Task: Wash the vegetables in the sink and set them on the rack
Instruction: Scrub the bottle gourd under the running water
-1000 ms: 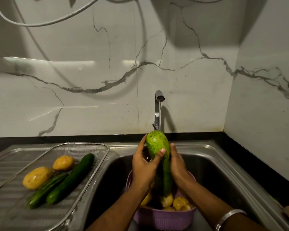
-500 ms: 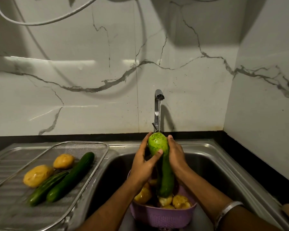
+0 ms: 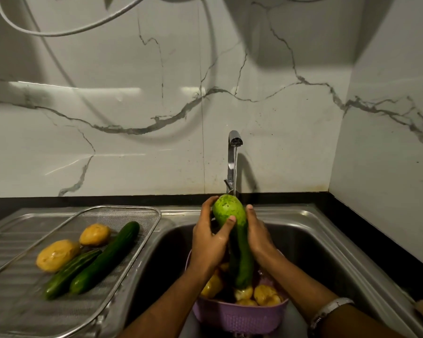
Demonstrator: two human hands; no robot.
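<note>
A long green gourd point(image 3: 231, 211) stands nearly upright over the steel sink point(image 3: 303, 242), its pale top under the running water from the tap point(image 3: 234, 140). My left hand point(image 3: 209, 242) wraps its left side, thumb across the front. My right hand point(image 3: 258, 236) presses its right side. Below sits a purple colander point(image 3: 239, 315) with several yellow potatoes point(image 3: 265, 295). On the left, the wire mesh rack point(image 3: 142, 211) holds two dark cucumbers point(image 3: 108, 256) and two potatoes point(image 3: 56, 254).
The rack rests on the ribbed steel drainboard point(image 3: 7, 240). A marble wall rises behind and at the right, above a black counter edge point(image 3: 381, 242). A white hose point(image 3: 59, 32) hangs across the top left.
Both hands have slid up the gourd toward its top, and the gourd sits slightly higher under the water stream. The rack's vegetables have not moved.
</note>
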